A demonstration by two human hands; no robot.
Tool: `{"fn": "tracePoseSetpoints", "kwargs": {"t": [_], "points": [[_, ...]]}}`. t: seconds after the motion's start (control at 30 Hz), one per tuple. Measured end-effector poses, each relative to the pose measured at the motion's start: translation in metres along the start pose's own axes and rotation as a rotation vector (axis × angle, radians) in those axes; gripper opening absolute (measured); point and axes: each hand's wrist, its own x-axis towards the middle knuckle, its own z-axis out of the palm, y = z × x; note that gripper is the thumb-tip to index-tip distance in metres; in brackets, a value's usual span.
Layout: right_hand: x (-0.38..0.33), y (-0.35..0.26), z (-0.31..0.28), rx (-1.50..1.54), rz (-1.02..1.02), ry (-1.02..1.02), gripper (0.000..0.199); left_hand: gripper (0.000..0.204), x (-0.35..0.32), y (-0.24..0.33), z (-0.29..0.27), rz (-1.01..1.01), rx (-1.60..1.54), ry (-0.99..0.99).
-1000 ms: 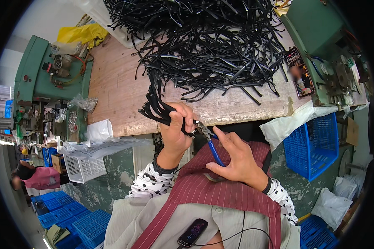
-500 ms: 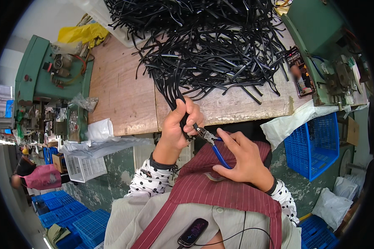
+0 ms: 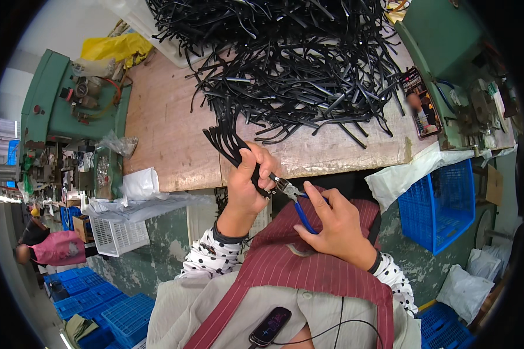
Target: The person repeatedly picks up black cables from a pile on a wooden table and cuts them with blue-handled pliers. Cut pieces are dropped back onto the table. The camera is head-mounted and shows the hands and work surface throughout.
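Note:
My left hand is closed around a bundle of thin black strips, which look like eyeglass temples. Their curved tips fan out up and to the left, and small metal bits show at the lower ends. Blue-handled pliers sit in my right hand, thumb and fingers spread about the handles. The jaws meet the lower ends of the bundle beside my left fingers; whether they grip one is too small to tell. A large tangled pile of the same strips covers the far tabletop.
The wooden table ends just beyond my hands. Green machines flank it on both sides. A blue crate stands at the right, a white crate at the left. Further left, a person in pink is near stacked blue crates.
The bundle's tips have come away from the pile and now spread out leftward. The pliers and my right hand have shifted slightly left, staying against the bundle's lower ends.

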Motion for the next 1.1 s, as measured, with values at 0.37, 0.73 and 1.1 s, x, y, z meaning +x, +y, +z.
{"fn": "tracePoseSetpoints", "kwargs": {"t": [0.37, 0.73, 1.1], "points": [[-0.005, 0.008, 0.003, -0.033, 0.044, 0.082, 0.093, 0.027, 0.126, 0.049, -0.046, 0.674, 1.683, -0.134], [-0.006, 0.006, -0.001, -0.002, 0.044, 0.040, 0.092, 0.030, 0.173, 0.034, -0.042, 0.581, 2.110, -0.317], [-0.009, 0.014, 0.004, 0.007, 0.079, 0.061, 0.090, 0.011, 0.051, 0.032, -0.042, 0.588, 1.066, 0.366]]}}
